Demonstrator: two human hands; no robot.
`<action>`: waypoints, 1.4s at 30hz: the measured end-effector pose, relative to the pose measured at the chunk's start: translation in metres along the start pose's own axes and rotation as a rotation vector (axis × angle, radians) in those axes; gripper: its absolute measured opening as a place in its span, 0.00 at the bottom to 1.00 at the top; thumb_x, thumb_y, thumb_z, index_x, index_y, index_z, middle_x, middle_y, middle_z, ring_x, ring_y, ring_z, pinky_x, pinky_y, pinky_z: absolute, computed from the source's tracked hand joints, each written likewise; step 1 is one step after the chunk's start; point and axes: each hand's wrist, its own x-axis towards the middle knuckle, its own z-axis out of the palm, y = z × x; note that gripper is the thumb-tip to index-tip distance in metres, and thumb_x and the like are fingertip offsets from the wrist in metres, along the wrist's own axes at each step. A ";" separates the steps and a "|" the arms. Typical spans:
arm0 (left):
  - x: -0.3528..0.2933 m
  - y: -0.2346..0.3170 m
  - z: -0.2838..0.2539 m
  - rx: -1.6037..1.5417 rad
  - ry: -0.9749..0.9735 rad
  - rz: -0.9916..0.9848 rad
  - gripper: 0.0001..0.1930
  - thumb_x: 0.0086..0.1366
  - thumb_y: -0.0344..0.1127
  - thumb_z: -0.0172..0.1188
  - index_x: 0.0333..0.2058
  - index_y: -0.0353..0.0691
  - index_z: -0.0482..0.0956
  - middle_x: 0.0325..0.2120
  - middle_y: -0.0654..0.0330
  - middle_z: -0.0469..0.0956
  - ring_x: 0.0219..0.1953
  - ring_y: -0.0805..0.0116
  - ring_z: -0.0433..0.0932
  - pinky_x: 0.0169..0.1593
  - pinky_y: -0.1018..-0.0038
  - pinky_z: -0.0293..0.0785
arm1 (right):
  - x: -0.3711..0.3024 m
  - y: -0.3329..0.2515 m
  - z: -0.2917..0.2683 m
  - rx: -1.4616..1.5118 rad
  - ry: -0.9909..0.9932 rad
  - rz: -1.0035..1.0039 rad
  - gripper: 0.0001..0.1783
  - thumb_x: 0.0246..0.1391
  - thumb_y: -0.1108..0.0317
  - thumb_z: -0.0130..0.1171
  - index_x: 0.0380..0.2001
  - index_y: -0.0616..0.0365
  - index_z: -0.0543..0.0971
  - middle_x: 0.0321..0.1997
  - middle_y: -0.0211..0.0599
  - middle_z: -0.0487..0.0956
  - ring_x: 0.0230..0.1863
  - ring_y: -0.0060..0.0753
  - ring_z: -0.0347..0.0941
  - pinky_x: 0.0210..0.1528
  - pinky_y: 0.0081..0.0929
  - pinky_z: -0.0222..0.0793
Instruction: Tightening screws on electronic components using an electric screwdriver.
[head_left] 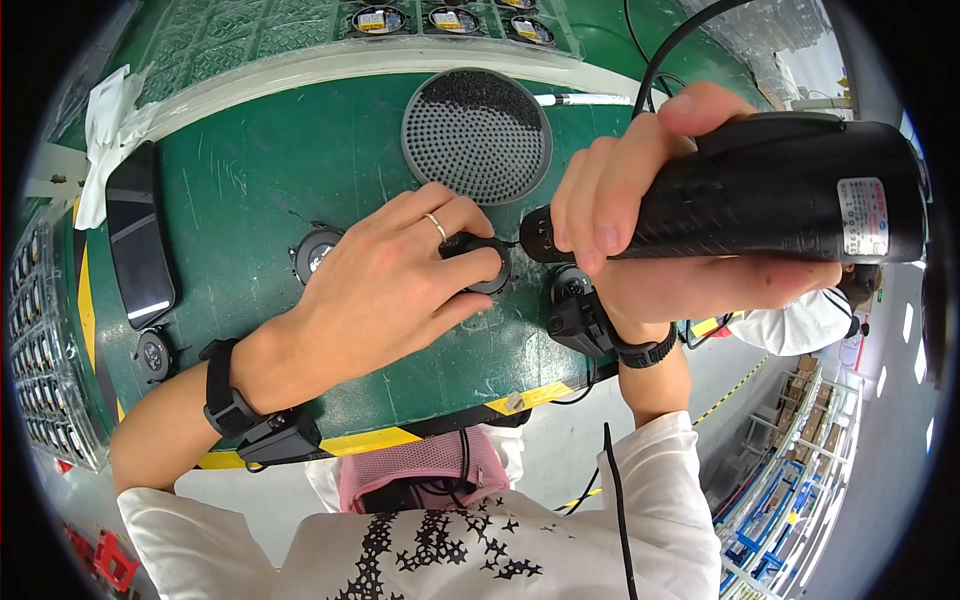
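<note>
My left hand (pixel 395 275), with a ring on one finger, presses down on a small round black part (pixel 487 265) on the green bench top (pixel 280 170). My right hand (pixel 640 200) grips a thick black electric screwdriver (pixel 760 195), whose tip points left at the round part, right beside my left fingers. Both wrists wear black straps with small devices.
A round grey screw tray (pixel 477 135) lies just behind the hands. Two similar round parts (pixel 315 252) (pixel 153 355) lie on the left, near a dark phone (pixel 140 250). Trays of round parts (pixel 45 340) line the left and far edges. A yellow-black stripe (pixel 370 440) marks the near edge.
</note>
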 end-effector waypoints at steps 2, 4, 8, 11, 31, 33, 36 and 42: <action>0.000 0.000 -0.001 -0.001 -0.001 -0.005 0.11 0.54 0.35 0.73 0.33 0.41 0.80 0.43 0.61 0.76 0.47 0.59 0.74 0.49 0.64 0.76 | -0.001 0.000 0.004 -0.010 0.017 0.010 0.64 0.42 0.05 0.33 0.52 0.61 0.68 0.13 0.32 0.69 0.07 0.30 0.59 0.10 0.29 0.60; 0.001 0.001 -0.002 -0.010 -0.007 -0.014 0.11 0.54 0.35 0.73 0.34 0.41 0.80 0.42 0.61 0.76 0.46 0.59 0.74 0.49 0.64 0.76 | -0.001 -0.001 0.007 -0.031 0.050 0.030 0.63 0.42 0.06 0.37 0.52 0.61 0.67 0.14 0.33 0.69 0.07 0.30 0.60 0.10 0.29 0.60; -0.002 0.003 -0.002 -0.005 -0.016 -0.030 0.11 0.54 0.35 0.72 0.34 0.41 0.80 0.41 0.61 0.76 0.45 0.59 0.74 0.49 0.64 0.76 | 0.003 0.001 0.003 -0.015 -0.100 0.016 0.62 0.42 0.06 0.39 0.51 0.60 0.66 0.14 0.33 0.69 0.07 0.30 0.60 0.10 0.28 0.60; -0.003 0.001 -0.002 -0.010 -0.018 -0.042 0.12 0.53 0.35 0.73 0.35 0.42 0.81 0.41 0.62 0.76 0.45 0.58 0.74 0.48 0.63 0.76 | 0.005 0.002 -0.005 0.001 -0.243 0.012 0.61 0.41 0.06 0.42 0.50 0.58 0.65 0.15 0.33 0.70 0.07 0.29 0.60 0.10 0.28 0.60; -0.004 0.000 -0.001 -0.016 -0.001 -0.033 0.12 0.52 0.35 0.74 0.35 0.43 0.82 0.40 0.62 0.76 0.44 0.57 0.74 0.47 0.63 0.75 | 0.007 0.015 -0.005 0.176 -0.399 -0.006 0.57 0.42 0.09 0.48 0.46 0.58 0.65 0.17 0.33 0.71 0.09 0.26 0.61 0.10 0.24 0.58; -0.004 0.001 -0.002 -0.009 -0.019 -0.044 0.11 0.54 0.35 0.72 0.34 0.42 0.81 0.40 0.61 0.75 0.45 0.58 0.73 0.49 0.63 0.75 | 0.007 0.014 -0.002 0.175 -0.439 -0.008 0.57 0.42 0.09 0.48 0.46 0.59 0.66 0.18 0.34 0.72 0.09 0.26 0.61 0.11 0.25 0.59; -0.003 0.000 -0.001 -0.012 -0.004 -0.038 0.12 0.52 0.35 0.74 0.35 0.43 0.82 0.40 0.62 0.76 0.44 0.57 0.74 0.47 0.63 0.75 | -0.002 0.013 0.005 0.133 -0.084 0.065 0.56 0.44 0.10 0.49 0.46 0.59 0.66 0.18 0.35 0.73 0.10 0.27 0.63 0.11 0.25 0.59; -0.002 0.000 -0.002 -0.017 0.001 -0.020 0.11 0.55 0.35 0.72 0.34 0.42 0.81 0.40 0.61 0.75 0.45 0.58 0.73 0.49 0.63 0.75 | 0.004 0.018 -0.008 0.225 -0.274 0.028 0.54 0.47 0.12 0.49 0.45 0.59 0.67 0.19 0.34 0.72 0.10 0.27 0.63 0.11 0.25 0.59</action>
